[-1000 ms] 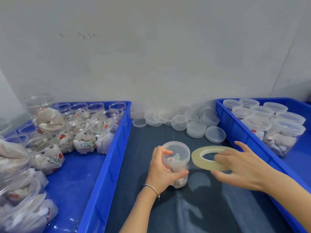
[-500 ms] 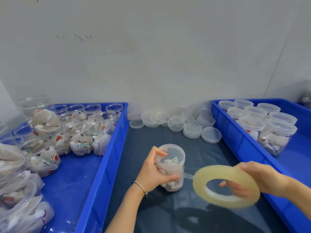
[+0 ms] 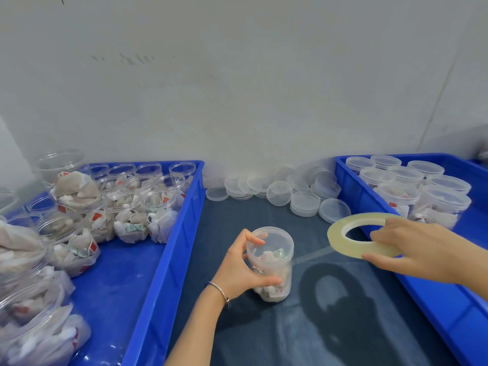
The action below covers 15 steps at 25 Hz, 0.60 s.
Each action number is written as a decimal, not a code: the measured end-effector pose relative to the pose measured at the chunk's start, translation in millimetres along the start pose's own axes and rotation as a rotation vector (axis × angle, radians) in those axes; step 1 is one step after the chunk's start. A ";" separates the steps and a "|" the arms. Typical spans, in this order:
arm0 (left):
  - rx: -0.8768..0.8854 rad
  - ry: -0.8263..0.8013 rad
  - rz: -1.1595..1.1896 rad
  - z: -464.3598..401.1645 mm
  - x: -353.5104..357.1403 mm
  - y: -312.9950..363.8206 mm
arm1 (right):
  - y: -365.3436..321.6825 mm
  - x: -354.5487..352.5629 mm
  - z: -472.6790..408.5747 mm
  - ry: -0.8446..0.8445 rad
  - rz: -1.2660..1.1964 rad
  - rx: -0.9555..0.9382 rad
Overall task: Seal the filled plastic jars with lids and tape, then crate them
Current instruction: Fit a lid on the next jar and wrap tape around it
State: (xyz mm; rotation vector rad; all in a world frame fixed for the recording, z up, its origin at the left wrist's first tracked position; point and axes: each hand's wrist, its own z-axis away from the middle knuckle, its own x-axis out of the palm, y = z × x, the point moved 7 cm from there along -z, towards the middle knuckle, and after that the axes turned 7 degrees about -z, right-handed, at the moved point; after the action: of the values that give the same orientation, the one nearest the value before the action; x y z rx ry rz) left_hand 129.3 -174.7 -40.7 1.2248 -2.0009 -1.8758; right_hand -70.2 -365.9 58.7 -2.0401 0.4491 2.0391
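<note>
A clear plastic jar (image 3: 274, 262) with a lid on and sachets inside stands on the dark table between two blue crates. My left hand (image 3: 243, 268) grips its left side, thumb low and fingers at the rim. My right hand (image 3: 414, 249) holds a large roll of clear tape (image 3: 340, 235) to the jar's right, above the table. A strip of tape (image 3: 313, 256) runs from the roll to the jar just under the lid.
The left blue crate (image 3: 169, 249) holds several open filled jars. The right blue crate (image 3: 433, 294) holds several lidded jars (image 3: 401, 194). Loose clear lids (image 3: 303, 202) lie in stacks along the wall behind the jar.
My right hand has lifted the tape roll up and to the right, away from the jar, drawing the strip out longer. My left hand still grips the jar in the same spot.
</note>
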 end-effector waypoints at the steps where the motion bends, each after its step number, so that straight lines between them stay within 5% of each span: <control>1: -0.002 -0.001 0.002 0.2 0.3 0.0 | 1.4 0.7 -3.5 0.021 0.025 0.022; 15: 0.021 -0.076 -0.007 -1.8 -0.4 2.8 | -45.9 14.2 -94.1 0.259 0.050 0.019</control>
State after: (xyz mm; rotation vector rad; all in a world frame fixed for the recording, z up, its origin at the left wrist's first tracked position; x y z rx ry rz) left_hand 129.4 -176.1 -37.7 1.1846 -2.0625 -1.9376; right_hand 34.0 -358.6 42.9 -2.3135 0.5676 1.7940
